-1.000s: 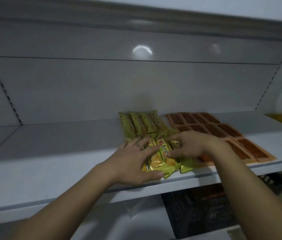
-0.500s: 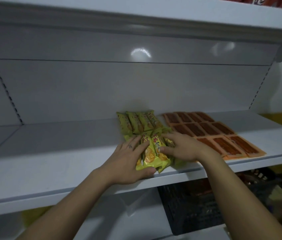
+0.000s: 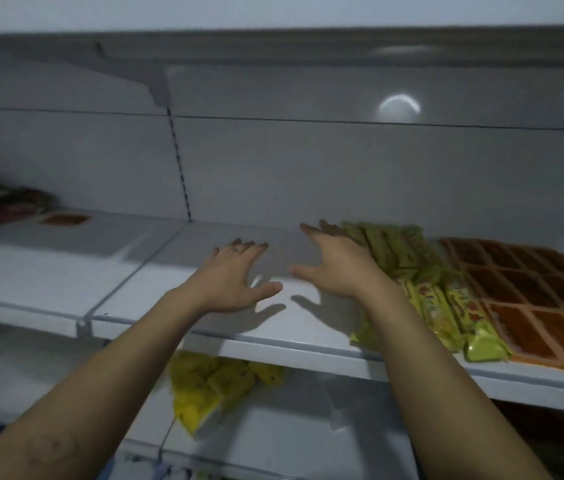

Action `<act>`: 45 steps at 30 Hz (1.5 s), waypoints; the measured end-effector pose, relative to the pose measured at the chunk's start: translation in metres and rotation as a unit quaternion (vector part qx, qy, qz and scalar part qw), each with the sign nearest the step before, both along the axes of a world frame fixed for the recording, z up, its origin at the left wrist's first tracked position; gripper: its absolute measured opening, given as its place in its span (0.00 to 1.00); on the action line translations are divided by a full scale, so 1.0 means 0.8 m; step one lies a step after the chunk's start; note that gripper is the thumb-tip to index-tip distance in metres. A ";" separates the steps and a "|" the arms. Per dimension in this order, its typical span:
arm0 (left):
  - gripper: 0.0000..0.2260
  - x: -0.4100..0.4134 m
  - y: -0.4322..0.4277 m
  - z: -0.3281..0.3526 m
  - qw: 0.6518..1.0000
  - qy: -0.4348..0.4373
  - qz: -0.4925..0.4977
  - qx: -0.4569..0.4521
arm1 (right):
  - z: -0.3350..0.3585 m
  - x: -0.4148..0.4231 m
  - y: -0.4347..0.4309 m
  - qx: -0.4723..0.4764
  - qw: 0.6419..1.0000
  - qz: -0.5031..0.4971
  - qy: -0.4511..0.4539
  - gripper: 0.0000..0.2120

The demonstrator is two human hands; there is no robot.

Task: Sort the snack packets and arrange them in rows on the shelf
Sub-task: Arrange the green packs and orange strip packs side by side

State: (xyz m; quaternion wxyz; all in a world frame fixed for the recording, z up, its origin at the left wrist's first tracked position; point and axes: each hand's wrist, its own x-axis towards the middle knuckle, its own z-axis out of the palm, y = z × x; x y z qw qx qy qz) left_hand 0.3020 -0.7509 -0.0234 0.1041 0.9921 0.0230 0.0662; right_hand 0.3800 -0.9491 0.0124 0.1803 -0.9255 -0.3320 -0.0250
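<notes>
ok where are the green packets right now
Head view, right side: the green packets lie on the shelf, between the right hand and the brown packets.

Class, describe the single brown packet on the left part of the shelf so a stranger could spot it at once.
Find the long white shelf and follow it left past the joint between its two boards. Near the back wall lies one flat brown packet. Unlike the brown packets tiled in rows at the right end, it lies singly.

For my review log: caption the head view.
Left hand and right hand, open, above the shelf beside rows of green-yellow packets and orange-brown packets.
</notes>
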 end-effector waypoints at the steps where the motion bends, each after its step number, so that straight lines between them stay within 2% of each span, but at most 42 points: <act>1: 0.39 -0.013 0.018 0.004 1.000 -0.001 0.020 0.006 | -0.001 -0.006 0.021 -0.005 1.000 0.016 0.000 0.41; 11: 0.38 -0.169 0.183 0.033 0.985 -0.067 0.159 0.016 | 0.026 -0.093 0.211 -0.023 0.989 0.136 -0.046 0.43; 19: 0.38 -0.316 0.325 0.049 0.964 -0.099 0.247 0.018 | 0.045 -0.199 0.393 -0.030 0.972 0.229 -0.041 0.42; 27: 0.37 -0.443 0.446 0.038 0.942 -0.097 0.321 0.006 | 0.038 -0.294 0.550 -0.042 0.955 0.287 -0.057 0.41; 37: 0.35 -0.515 0.553 0.020 0.912 -0.107 0.397 -0.012 | 0.022 -0.354 0.712 -0.052 0.927 0.363 -0.072 0.40; 45: 0.34 -0.521 0.672 -0.003 0.898 -0.083 0.432 -0.004 | -0.003 -0.355 0.860 -0.031 0.913 0.402 -0.066 0.38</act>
